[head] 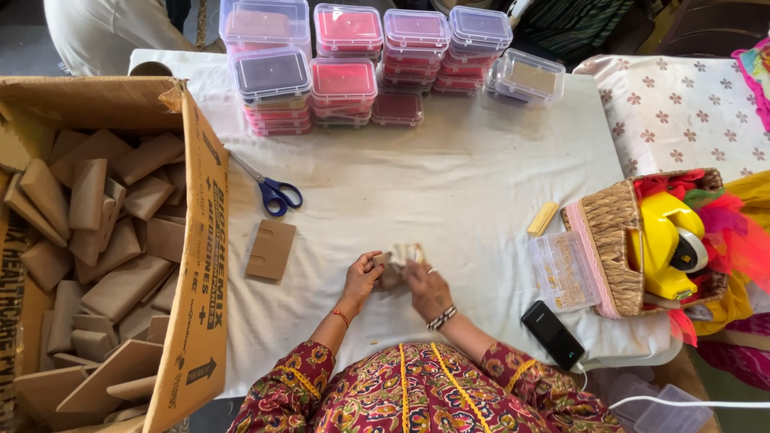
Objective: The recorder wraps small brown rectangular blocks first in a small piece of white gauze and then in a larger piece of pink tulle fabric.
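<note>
Nearest the lens I see patterned red sleeves [417, 393] running up to both hands at the middle of a white cloth-covered table [449, 176]. I read the left hand [361, 278], with a red thread at the wrist, as closed by its fingertips on the left edge of a small tan paper packet [399, 261]; the right hand [427, 290], wearing a ring and a beaded bracelet, pinches the same packet from the right and below. That packet sits just above the cloth, between the two hands, partly hidden by the fingers. Left of the hands lies a flat brown card piece [271, 249], and above it blue-handled scissors [271, 191]. At far left stands an open cardboard box [200, 265] filled with folded brown paper packets [96, 232]. Along the far edge of the table are stacks of clear lidded plastic boxes [345, 68] holding red, pink and purple contents. To the right I note a small yellow bar [543, 218], an open clear plastic box [563, 271], a woven basket [605, 240] holding a yellow tape dispenser [670, 240], and a black phone [553, 334] near the table's corner.
</note>
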